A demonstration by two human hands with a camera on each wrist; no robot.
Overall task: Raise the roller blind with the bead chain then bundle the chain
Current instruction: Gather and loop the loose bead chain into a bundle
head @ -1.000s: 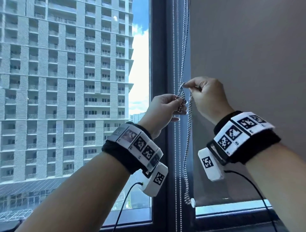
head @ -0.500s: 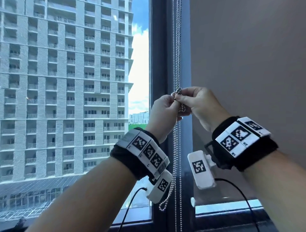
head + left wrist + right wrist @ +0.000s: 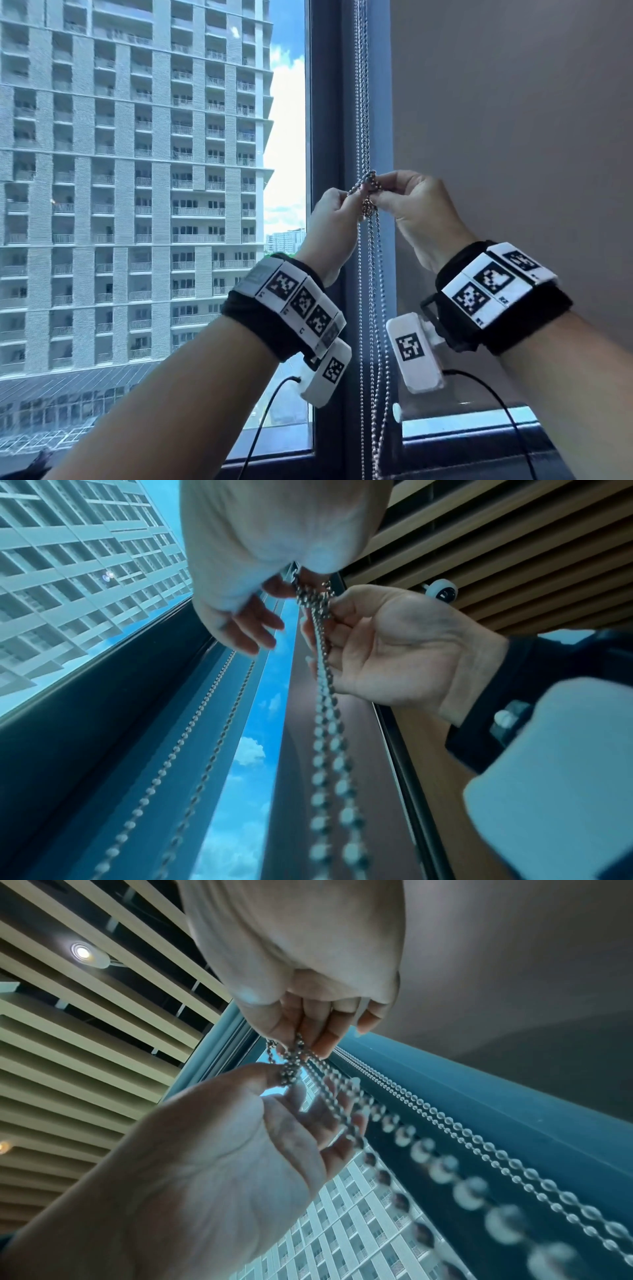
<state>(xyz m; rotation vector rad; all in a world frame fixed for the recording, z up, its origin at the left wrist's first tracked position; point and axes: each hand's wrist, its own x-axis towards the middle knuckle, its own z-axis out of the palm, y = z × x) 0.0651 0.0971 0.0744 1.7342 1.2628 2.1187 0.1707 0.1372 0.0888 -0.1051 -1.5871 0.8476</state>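
Note:
A metal bead chain (image 3: 363, 102) hangs along the dark window frame. At chest height it is gathered into a small knot of loops (image 3: 368, 193). My left hand (image 3: 354, 197) pinches the knot from the left and my right hand (image 3: 378, 190) pinches it from the right, fingertips almost touching. Doubled strands (image 3: 376, 325) drop from the knot past the bottom of the head view. The left wrist view shows the knot (image 3: 313, 599) between my left fingers (image 3: 274, 588) and the right hand (image 3: 394, 647). In the right wrist view, right fingers (image 3: 308, 1031) pinch the loops (image 3: 289, 1064) above the left palm (image 3: 240, 1137).
A grey roller blind (image 3: 513, 154) covers the pane to the right, its lower edge near the sill (image 3: 462, 431). The left pane (image 3: 137, 205) shows a tall building outside. Two thin strands (image 3: 359, 377) hang against the frame behind the bundle. A slatted ceiling (image 3: 85, 1042) is overhead.
A second ago my right hand held a loop up and to the right, apart from the left. It came down to the left hand, and both now pinch the knot together.

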